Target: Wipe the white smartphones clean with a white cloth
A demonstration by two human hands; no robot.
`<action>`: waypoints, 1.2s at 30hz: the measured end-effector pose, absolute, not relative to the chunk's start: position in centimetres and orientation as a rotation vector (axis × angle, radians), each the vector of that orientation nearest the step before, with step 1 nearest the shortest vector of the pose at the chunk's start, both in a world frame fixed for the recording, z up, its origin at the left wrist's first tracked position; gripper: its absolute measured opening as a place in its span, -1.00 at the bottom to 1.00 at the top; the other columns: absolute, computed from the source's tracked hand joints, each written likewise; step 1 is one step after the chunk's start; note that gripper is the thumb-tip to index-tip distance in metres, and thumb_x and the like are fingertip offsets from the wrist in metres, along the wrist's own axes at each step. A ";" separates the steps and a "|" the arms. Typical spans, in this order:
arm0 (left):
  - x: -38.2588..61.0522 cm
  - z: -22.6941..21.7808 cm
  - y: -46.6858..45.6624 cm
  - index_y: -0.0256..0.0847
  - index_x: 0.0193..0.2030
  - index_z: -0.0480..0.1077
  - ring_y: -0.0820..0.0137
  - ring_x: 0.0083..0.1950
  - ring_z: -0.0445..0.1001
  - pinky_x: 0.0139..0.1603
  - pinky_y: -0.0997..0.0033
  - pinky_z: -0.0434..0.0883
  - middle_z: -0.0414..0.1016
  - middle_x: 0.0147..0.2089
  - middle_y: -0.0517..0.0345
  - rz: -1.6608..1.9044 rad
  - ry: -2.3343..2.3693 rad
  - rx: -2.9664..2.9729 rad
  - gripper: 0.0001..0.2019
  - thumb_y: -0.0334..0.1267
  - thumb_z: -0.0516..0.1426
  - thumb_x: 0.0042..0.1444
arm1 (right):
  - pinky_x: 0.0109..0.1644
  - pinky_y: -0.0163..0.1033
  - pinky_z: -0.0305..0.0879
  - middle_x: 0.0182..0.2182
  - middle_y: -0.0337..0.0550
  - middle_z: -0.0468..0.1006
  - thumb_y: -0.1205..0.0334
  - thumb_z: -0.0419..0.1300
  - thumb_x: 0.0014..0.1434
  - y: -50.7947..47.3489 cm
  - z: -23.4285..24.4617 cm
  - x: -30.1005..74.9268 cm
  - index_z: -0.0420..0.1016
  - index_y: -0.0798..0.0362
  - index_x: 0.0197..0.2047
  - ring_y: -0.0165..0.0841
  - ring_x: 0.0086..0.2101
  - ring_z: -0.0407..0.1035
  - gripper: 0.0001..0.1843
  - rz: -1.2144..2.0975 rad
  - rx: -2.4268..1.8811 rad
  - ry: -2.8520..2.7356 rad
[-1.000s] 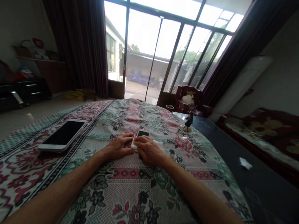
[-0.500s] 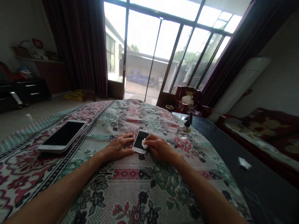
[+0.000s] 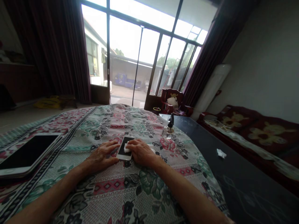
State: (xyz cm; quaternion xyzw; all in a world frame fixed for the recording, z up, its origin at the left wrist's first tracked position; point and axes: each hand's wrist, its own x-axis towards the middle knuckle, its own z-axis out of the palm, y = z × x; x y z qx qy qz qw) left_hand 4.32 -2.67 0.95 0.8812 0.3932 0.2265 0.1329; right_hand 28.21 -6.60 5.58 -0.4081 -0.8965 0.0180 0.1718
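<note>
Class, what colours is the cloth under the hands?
The cloth is cream with pink, green and black flowers; head view.

- I logged a living room in a private home.
- A red cushioned sofa (image 3: 252,130) stood along the right wall.
- Dark maroon curtains (image 3: 58,53) hung beside a glazed door (image 3: 123,46).
- A red wooden armchair (image 3: 171,99) sat by the glass.
- A tall white air conditioner (image 3: 211,87) stood in the corner.
- A floral cloth (image 3: 112,124) covered the table.

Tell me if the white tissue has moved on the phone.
Yes: the tissue has moved left, off the right edge, onto the phone screen.
</note>
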 end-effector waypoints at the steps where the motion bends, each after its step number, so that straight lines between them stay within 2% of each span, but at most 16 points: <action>1: 4.3 0.8 -2.6 -0.10 0.22 0.34 0.06 0.34 0.19 0.32 0.02 0.17 0.27 0.32 -0.01 0.664 1.136 2.560 -0.45 -0.04 0.17 0.07 | 0.16 -0.19 0.16 -0.01 -0.15 0.51 0.43 0.02 0.20 -6.8 5.7 28.1 0.51 -0.03 -0.01 -0.32 -0.02 0.33 -0.63 0.080 -1.134 -2.566; 11: 4.3 0.5 -2.6 0.00 0.19 0.37 0.05 0.32 0.21 0.31 0.02 0.19 0.29 0.30 0.04 0.692 1.134 2.579 -0.50 -0.05 0.19 0.08 | 0.01 -0.24 0.30 -0.12 -0.09 0.54 0.39 0.01 0.25 -4.7 4.6 28.0 0.56 0.00 -0.06 -0.32 -0.12 0.40 -0.67 0.120 -1.344 -2.349; 19: 4.5 0.7 -2.7 -0.03 0.19 0.37 0.09 0.32 0.22 0.31 0.04 0.16 0.29 0.31 0.03 0.666 1.139 2.605 -0.50 -0.02 0.17 0.10 | -0.13 -0.29 0.28 -0.21 0.00 0.57 0.35 0.03 0.22 -1.0 5.4 25.9 0.62 0.06 -0.25 -0.28 -0.19 0.44 -0.70 0.101 -1.850 -2.155; 21: 4.5 0.6 -2.6 -0.04 0.19 0.37 0.10 0.31 0.23 0.32 0.06 0.16 0.30 0.30 0.03 0.685 1.133 2.610 -0.50 -0.02 0.18 0.09 | -0.15 -0.28 0.29 -0.22 0.03 0.58 0.35 0.03 0.21 -0.7 5.5 25.4 0.62 0.07 -0.24 -0.26 -0.20 0.46 -0.70 0.100 -1.897 -2.127; 27: 4.7 0.6 -2.6 -0.03 0.14 0.41 0.09 0.31 0.23 0.31 0.08 0.17 0.33 0.28 0.05 0.685 1.180 2.590 -0.51 0.00 0.20 0.05 | -0.15 -0.26 0.30 -0.09 0.10 0.52 0.37 0.02 0.21 -2.3 4.8 24.2 0.59 0.08 -0.16 -0.25 -0.18 0.45 -0.69 0.039 -1.954 -2.043; 32: 4.8 0.3 -2.3 -0.05 0.13 0.42 0.08 0.31 0.24 0.31 0.08 0.17 0.33 0.28 0.04 0.683 1.163 2.576 -0.51 -0.01 0.21 0.04 | -0.16 -0.29 0.29 -0.10 0.04 0.50 0.40 0.04 0.21 -4.7 4.7 23.7 0.58 0.07 -0.13 -0.28 -0.20 0.45 -0.69 0.074 -1.937 -2.014; 36: 4.8 0.1 -2.2 0.00 0.13 0.42 0.10 0.31 0.24 0.32 0.11 0.15 0.32 0.29 0.09 0.681 1.202 2.590 -0.51 -0.01 0.22 0.04 | -0.15 -0.30 0.27 -0.08 0.01 0.50 0.42 0.03 0.21 -6.4 4.5 23.2 0.56 0.09 -0.12 -0.26 -0.14 0.40 -0.70 0.045 -1.929 -2.047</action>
